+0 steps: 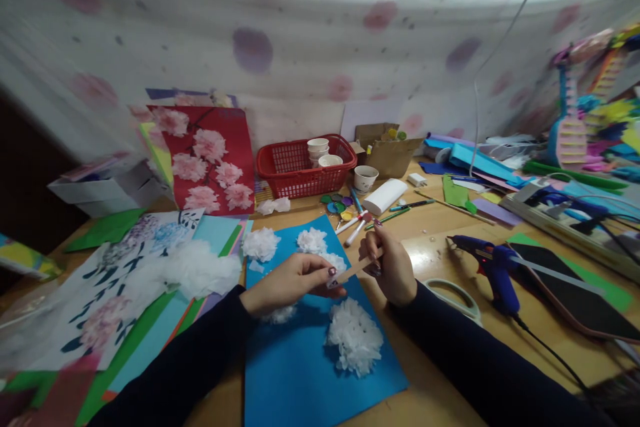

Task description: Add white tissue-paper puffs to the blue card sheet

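Note:
Over the blue sheet of paper [295, 373], my right hand [393, 263] is closed on a flat, light-brown craft stick [355, 268]. My left hand [295, 280] pinches the stick's other end, where a small whitish bit shows that I cannot make out. Below the hands sits a large white tissue-paper flower [355, 337]. More white flowers lie toward the sheet's far end, one at its upper left [261, 243] and another near the top [311, 240]. A further one is partly hidden under my left hand.
On the right lie a blue glue gun [493, 270], scissors [457, 300], a dark phone [575, 290] and a power strip [565, 213]. Behind stand a red basket [280, 180] with paper cups and a red flower picture [213, 160]. White tissue [205, 270] covers papers at left.

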### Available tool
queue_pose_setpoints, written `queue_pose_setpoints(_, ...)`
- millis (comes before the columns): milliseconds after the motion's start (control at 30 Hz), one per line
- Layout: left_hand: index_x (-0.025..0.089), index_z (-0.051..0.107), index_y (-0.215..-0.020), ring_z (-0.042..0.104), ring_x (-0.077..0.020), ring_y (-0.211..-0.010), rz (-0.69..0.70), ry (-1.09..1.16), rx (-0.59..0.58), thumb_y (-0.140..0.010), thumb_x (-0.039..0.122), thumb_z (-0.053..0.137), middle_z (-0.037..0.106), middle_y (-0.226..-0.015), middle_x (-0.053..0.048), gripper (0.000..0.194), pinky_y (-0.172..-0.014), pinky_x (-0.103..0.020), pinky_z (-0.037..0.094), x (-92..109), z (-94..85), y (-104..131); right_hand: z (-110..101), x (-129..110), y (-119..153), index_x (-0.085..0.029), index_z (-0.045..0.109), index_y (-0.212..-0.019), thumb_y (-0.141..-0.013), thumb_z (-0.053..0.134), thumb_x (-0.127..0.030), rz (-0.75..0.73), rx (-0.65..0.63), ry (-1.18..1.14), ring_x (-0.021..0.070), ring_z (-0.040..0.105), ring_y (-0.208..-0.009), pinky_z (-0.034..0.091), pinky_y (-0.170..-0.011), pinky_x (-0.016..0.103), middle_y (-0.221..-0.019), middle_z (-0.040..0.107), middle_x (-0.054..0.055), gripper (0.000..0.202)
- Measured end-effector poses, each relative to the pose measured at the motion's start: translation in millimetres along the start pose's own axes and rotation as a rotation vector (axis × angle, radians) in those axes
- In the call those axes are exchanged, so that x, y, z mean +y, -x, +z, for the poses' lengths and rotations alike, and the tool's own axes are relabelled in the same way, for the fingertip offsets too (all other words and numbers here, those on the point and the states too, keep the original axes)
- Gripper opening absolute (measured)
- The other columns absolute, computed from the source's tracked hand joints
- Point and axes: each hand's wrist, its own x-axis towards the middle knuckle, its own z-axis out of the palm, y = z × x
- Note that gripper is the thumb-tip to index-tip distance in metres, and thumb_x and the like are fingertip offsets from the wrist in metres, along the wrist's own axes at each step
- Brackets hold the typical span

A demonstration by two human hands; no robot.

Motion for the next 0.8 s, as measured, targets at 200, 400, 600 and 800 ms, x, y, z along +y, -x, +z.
queue_pose_setpoints(200,0.010,0.064,-0.084,0.070,-0.0230,-0.086,-0.025,0.021,-0.038,-0.065,0.037,0.078,0.073,-0.084,-0.011,0.036,-0.089,-0.039,0.049,-0.6,-0.5,2.4,-1.0,0.7,-0.4,-0.018,0.041,-0.039,-0.079,0.054,-0.044,-0.012,0.011,0.002,0.0043,0.021,-0.027,0.015,-0.029,0.017,-0.031,0.027,-0.006,0.049)
queue_pose_setpoints(400,0.010,0.065,-0.084,0.069,-0.0218,-0.084,0.001,-0.021,-0.089,-0.066,0.035,0.077,0.072,-0.082,-0.010,0.032,-0.088,-0.040,0.048,4.3,-6.0,4.9,-9.1,-10.5,-4.6,-0.020,0.037,-0.038,-0.085,0.046,-0.041,-0.061,0.079,-0.113,0.0058,0.020,-0.026,0.015,-0.027,0.019,-0.030,0.026,-0.006,0.053)
queue_pose_setpoints(600,0.012,0.064,-0.082,0.068,-0.0201,-0.086,0.027,-0.098,-0.057,-0.073,0.038,0.071,0.072,-0.085,-0.009,0.029,-0.087,-0.038,0.047,4.4,-5.6,3.9,-13.3,-7.1,-7.6,-0.020,0.035,-0.037,-0.085,0.044,-0.039,0.005,0.072,-0.077,0.0057,0.018,-0.025,0.012,-0.027,0.020,-0.030,0.024,-0.006,0.052)
queue_pose_setpoints(800,0.012,0.065,-0.081,0.066,-0.0173,-0.077,0.060,-0.187,-0.080,-0.075,0.039,0.068,0.071,-0.079,-0.007,0.028,-0.080,-0.034,0.048,3.9,-6.3,3.4,-11.5,-5.6,-5.8,-0.020,0.034,-0.038,-0.083,0.046,-0.042,0.003,-0.005,-0.028,0.0052,0.018,-0.026,0.014,-0.029,0.020,-0.031,0.022,-0.007,0.052)
